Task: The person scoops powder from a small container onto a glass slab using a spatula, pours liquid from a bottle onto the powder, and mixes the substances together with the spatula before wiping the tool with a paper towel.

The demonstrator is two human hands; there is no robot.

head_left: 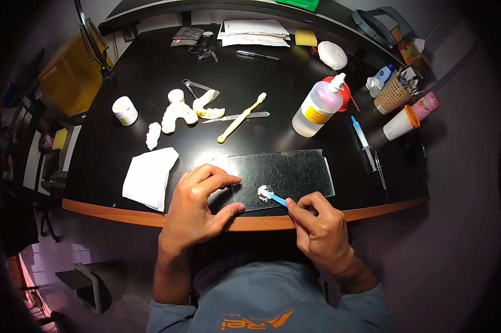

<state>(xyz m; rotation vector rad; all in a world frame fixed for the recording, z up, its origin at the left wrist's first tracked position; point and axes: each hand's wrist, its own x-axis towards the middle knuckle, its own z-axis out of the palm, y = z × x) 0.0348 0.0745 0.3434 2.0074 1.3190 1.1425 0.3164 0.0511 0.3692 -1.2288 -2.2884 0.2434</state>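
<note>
My right hand (321,230) pinches a small blue plastic spatula (277,200). Its tip sits in a patch of crumbly white material (263,193) on a scratched glass slab (295,166). The slab lies near the desk's front edge. At its left edge is my left hand (200,202), thumb and index finger apart, with their tips on or just over the slab's border. Whether those fingertips press on the glass, I cannot tell. A stack of white paper sheets (149,177) lies left of my left hand.
Farther back are dental casts (178,115), a lidded white jar (125,111), a yellow toothbrush (242,117) and a scalpel (250,116). A clear bottle (311,116) stands behind the slab; a syringe (364,141) lies to the right. The wooden desk edge (261,223) runs in front.
</note>
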